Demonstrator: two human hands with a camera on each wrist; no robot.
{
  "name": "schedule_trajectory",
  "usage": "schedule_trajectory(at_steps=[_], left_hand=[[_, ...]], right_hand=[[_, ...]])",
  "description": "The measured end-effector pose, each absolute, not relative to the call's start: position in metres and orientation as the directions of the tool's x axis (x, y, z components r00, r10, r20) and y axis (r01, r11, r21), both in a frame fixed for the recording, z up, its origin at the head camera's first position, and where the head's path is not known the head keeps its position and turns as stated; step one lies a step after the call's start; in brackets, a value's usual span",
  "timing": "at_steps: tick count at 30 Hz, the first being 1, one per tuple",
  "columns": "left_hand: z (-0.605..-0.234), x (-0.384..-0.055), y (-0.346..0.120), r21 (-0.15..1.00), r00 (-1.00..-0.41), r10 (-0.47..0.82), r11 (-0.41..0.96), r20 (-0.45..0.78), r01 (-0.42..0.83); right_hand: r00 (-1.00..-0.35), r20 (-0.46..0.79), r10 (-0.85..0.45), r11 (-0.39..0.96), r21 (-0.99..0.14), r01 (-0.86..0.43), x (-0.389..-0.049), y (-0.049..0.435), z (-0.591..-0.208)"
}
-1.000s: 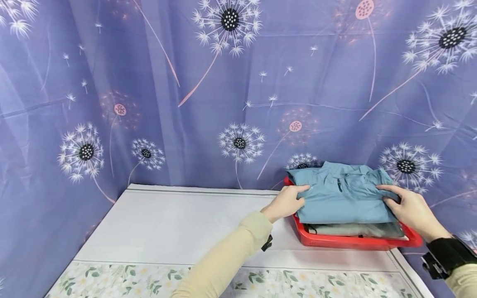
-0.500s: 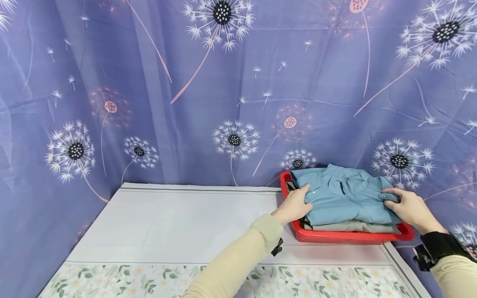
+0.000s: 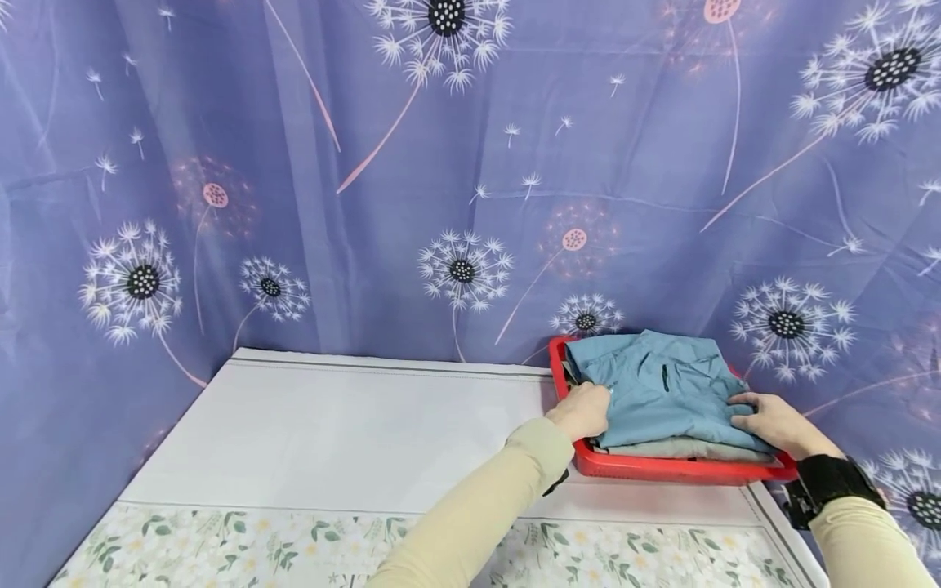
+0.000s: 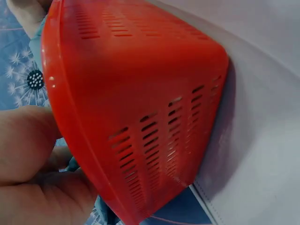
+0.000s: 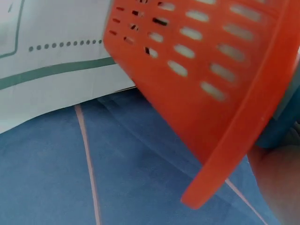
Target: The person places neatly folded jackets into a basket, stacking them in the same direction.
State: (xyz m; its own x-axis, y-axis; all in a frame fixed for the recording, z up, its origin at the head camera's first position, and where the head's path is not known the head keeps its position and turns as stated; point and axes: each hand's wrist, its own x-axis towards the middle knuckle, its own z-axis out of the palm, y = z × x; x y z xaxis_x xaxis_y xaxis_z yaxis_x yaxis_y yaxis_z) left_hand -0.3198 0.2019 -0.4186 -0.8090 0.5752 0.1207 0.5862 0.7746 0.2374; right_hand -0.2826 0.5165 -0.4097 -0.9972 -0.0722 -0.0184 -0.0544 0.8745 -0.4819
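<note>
A folded blue shirt [image 3: 662, 400] with a small dark mark near its collar lies on top of other folded clothes in a red plastic basket [image 3: 647, 468]. At the basket's left side, my left hand [image 3: 586, 410] pinches the shirt's edge just inside the rim; its curled fingertips are partly hidden. The left wrist view shows thumb and fingers of the left hand [image 4: 42, 164] close by the rim, with a bit of blue cloth by them. My right hand [image 3: 775, 423] holds the shirt's right edge between finger and thumb, partly hidden by the rim in the right wrist view.
A grey-green garment [image 3: 684, 448] shows beneath the shirt. The basket stands at the right end of a table with a white cover [image 3: 367, 433] and a floral front band [image 3: 257, 543]. A purple dandelion-print curtain [image 3: 367, 245] hangs behind and at both sides.
The shirt has settled lower into the basket, its sides drawn inward. My left hand has gone down inside the left rim with fingers more curled; my right hand has shifted left and inward.
</note>
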Motion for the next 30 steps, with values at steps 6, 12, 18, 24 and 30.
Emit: schedule_trajectory(at_steps=[6,12,18,24,30], left_hand=[[-0.425,-0.317,0.209,0.049,-0.825,0.557,0.825,0.096,0.563],[-0.435,-0.308,0.218,-0.043,-0.846,0.523,0.852,0.108,0.521],[-0.434,-0.315,0.216,-0.098,-0.841,0.484,0.874,0.240,0.475],[-0.429,-0.323,0.200,-0.082,-0.829,0.499,0.865,0.251,0.495],[-0.421,-0.325,0.162,-0.032,-0.823,0.502,0.858,0.267,0.513]], right_hand=[[-0.994,-0.030,-0.101,0.867,-0.492,-0.073,-0.289,0.511,-0.413],[-0.994,-0.060,-0.096,0.859,-0.509,-0.053,-0.277,0.512,-0.419],[-0.992,-0.068,-0.109,0.814,-0.579,-0.049,-0.276,0.508,-0.409],[-0.995,-0.022,-0.093,0.831,-0.552,-0.066,-0.283,0.495,-0.395],[-0.994,0.061,-0.096,0.876,-0.469,-0.113,-0.291,0.466,-0.383]])
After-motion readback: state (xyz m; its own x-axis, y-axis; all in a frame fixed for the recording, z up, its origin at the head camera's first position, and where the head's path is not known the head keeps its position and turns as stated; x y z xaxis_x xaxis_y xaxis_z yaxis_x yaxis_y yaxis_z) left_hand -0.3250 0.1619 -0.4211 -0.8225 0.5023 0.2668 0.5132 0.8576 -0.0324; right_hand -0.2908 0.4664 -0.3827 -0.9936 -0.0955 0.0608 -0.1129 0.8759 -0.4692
